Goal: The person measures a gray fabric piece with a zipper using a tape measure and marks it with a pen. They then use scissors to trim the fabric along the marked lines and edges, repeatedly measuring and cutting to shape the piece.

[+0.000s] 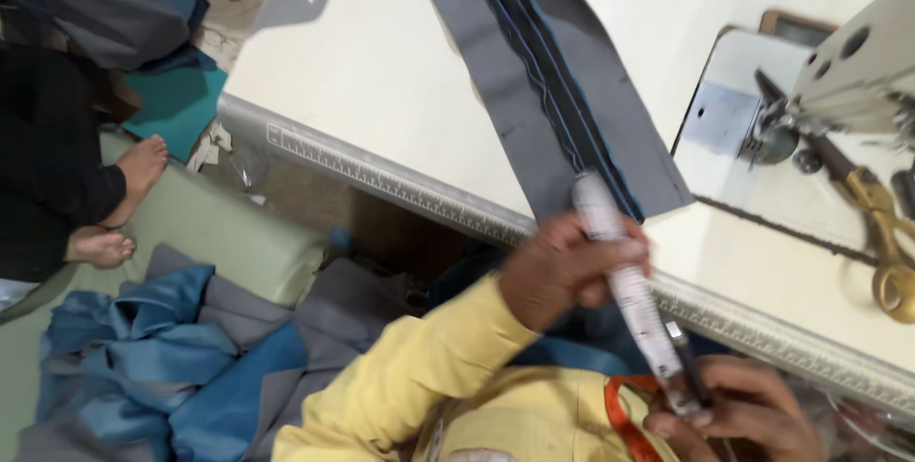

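My left hand (567, 266) grips a white measuring tape (629, 290) near the table's front edge, where the tape meets the end of a grey fabric strip with a blue stitched seam (562, 81). My right hand (739, 414) pinches the tape's lower end together with a dark pen-like tool (688, 367). An orange scissor handle (621, 414) shows beside my right hand. The fabric strip lies flat on the white sewing table (381, 71).
A sewing machine (858, 61) stands at the right with brass scissors (882, 233) on its bed. A ruler strip (381, 176) runs along the table edge. Blue and grey cloth (181, 348) is piled on the floor. Another person's bare feet (124, 205) rest at left.
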